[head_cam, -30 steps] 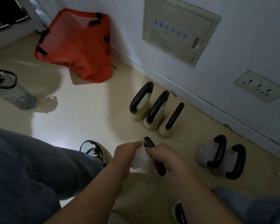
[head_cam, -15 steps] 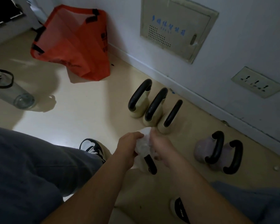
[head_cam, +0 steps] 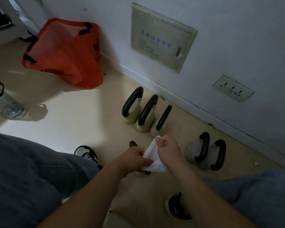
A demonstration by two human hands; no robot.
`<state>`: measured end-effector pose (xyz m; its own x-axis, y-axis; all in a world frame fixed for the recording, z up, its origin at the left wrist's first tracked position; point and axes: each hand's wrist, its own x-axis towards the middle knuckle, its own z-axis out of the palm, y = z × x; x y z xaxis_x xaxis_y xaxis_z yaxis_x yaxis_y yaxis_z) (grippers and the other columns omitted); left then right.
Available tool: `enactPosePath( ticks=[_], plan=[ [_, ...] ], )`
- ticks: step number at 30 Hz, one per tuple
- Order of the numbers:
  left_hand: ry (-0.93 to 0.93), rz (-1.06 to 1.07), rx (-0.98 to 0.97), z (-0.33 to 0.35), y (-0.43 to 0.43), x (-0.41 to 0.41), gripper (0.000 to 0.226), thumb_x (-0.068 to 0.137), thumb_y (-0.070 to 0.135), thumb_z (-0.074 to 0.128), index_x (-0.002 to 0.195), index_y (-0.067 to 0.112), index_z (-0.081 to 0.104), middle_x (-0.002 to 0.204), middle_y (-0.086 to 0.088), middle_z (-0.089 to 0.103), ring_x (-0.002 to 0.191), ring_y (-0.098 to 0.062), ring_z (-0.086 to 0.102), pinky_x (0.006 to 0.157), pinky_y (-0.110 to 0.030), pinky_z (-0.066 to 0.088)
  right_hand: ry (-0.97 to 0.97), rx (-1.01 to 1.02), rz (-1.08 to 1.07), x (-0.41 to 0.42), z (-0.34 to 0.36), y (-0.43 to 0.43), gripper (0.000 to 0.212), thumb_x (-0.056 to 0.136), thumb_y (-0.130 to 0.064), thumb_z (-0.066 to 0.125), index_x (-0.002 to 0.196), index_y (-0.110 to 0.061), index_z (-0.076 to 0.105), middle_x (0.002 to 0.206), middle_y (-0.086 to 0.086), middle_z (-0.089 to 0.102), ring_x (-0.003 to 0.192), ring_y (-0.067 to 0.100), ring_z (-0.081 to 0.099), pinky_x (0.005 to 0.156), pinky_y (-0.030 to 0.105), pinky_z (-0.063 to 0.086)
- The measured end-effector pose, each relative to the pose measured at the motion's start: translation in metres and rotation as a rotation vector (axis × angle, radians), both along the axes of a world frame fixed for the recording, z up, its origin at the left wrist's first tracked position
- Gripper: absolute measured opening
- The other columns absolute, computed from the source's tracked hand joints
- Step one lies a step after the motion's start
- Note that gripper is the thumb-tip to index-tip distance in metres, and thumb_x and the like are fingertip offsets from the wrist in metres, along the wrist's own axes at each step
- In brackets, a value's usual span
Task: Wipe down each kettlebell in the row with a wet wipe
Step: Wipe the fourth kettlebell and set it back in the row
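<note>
A: Largest items first?
B: Grey trouser legs (head_cam: pixel 28 175) across the foreground; orange bag (head_cam: pixel 64 55) slumped against the wall; wall panel (head_cam: pixel 161 37) above the skirting.
A: Kettlebells?
B: Three cream kettlebells (head_cam: pixel 145 112) standing in a tight row near the wall; two mauve kettlebells (head_cam: pixel 206 152) just beside them, touching; one more kettlebell (head_cam: pixel 133 143) mostly hidden beneath the hands.
A: Hands?
B: Close together over that hidden kettlebell. Left hand (head_cam: pixel 133 158) curled, gripping the wet wipe (head_cam: pixel 152 157) low; right hand (head_cam: pixel 168 148) pinching its upper edge.
A: Smaller things?
B: Clear bottle (head_cam: pixel 5 102) lying at left; socket (head_cam: pixel 233 88) on the wall.
</note>
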<state>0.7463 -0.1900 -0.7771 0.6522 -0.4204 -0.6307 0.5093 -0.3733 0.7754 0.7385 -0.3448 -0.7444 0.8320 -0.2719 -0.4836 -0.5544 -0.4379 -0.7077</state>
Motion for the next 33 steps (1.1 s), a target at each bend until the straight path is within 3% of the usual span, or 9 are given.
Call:
enactPosePath(
  ticks=[4,6,10,13,19,22,26,31,33],
  plan=[
    [-0.182,-0.186,0.336,0.002,0.003,-0.005,0.027,0.079,0.026,0.078,0.102,0.018,0.066,0.097,-0.001,0.065,0.085,-0.012,0.063,0.068,-0.027,0.055,0.015,0.006,-0.011,-0.013,-0.013,-0.001,0.030,0.106,-0.040,0.051,0.086,-0.017,0.057,0.086,0.002,0.060,0.083,0.018,0.058,0.065,0.030,0.043],
    [-0.045,-0.023,0.177,0.003,0.003,-0.007,0.023,0.083,0.025,0.077,0.103,0.018,0.067,0.099,-0.002,0.068,0.085,-0.014,0.065,0.065,-0.025,0.056,0.010,0.026,-0.020,-0.013,-0.013,0.002,0.030,0.106,-0.040,0.051,0.093,-0.015,0.060,0.089,0.002,0.061,0.084,0.017,0.058,0.063,0.028,0.042],
    [0.261,0.349,-0.274,-0.002,0.002,-0.010,0.042,0.081,0.020,0.077,0.122,0.013,0.068,0.119,-0.012,0.072,0.113,-0.031,0.066,0.103,-0.046,0.051,0.039,0.090,-0.095,-0.012,-0.020,-0.001,0.029,0.106,-0.039,0.049,0.102,-0.014,0.063,0.096,0.004,0.065,0.086,0.016,0.061,0.066,0.028,0.047],
    [0.357,0.547,-0.441,-0.008,0.002,-0.009,0.049,0.083,0.018,0.075,0.127,0.001,0.062,0.122,-0.021,0.069,0.118,-0.040,0.064,0.108,-0.057,0.045,0.059,0.082,-0.131,-0.016,-0.031,0.000,0.031,0.106,-0.039,0.048,0.094,-0.014,0.061,0.092,0.006,0.065,0.084,0.018,0.061,0.070,0.032,0.049],
    [0.467,0.792,-0.272,-0.013,0.002,-0.002,0.033,0.085,0.020,0.078,0.115,0.010,0.068,0.111,-0.020,0.073,0.100,-0.042,0.070,0.085,-0.053,0.059,0.109,0.123,-0.167,-0.010,-0.053,0.007,0.026,0.106,-0.047,0.045,0.102,-0.024,0.056,0.099,0.001,0.064,0.089,0.019,0.064,0.071,0.035,0.057],
    [0.138,0.970,0.068,-0.018,0.016,0.020,0.024,0.080,0.029,0.078,0.086,0.010,0.064,0.089,-0.013,0.068,0.085,-0.037,0.068,0.072,-0.044,0.059,0.217,0.104,-0.032,-0.009,-0.067,0.014,0.029,0.106,-0.046,0.042,0.096,-0.023,0.056,0.096,0.004,0.064,0.087,0.022,0.062,0.074,0.036,0.054],
    [-0.551,0.604,0.553,-0.018,0.018,0.035,0.025,0.092,0.034,0.061,0.079,0.015,0.053,0.081,0.001,0.055,0.075,-0.019,0.052,0.063,-0.032,0.039,0.274,0.094,0.235,-0.012,-0.082,0.020,0.026,0.104,-0.036,0.052,0.107,-0.019,0.071,0.091,0.005,0.071,0.083,0.022,0.065,0.068,0.032,0.048],
    [-0.475,0.080,0.457,-0.063,0.004,0.024,0.015,0.104,0.038,0.042,0.119,0.037,0.045,0.118,0.000,0.060,0.108,-0.023,0.061,0.086,-0.036,0.051,0.269,0.212,0.172,-0.013,-0.092,0.014,0.017,0.098,-0.035,0.061,0.102,-0.031,0.078,0.067,-0.013,0.067,0.065,0.007,0.060,0.064,0.024,0.045],
    [-0.542,-0.085,0.475,-0.078,-0.002,0.009,0.035,0.107,0.034,0.038,0.140,0.028,0.047,0.148,0.001,0.042,0.144,-0.024,0.034,0.114,-0.038,0.036,0.277,0.216,0.183,-0.012,-0.092,0.011,0.018,0.098,-0.033,0.062,0.092,-0.031,0.079,0.058,-0.018,0.064,0.061,0.002,0.057,0.063,0.022,0.044]
  ],
)
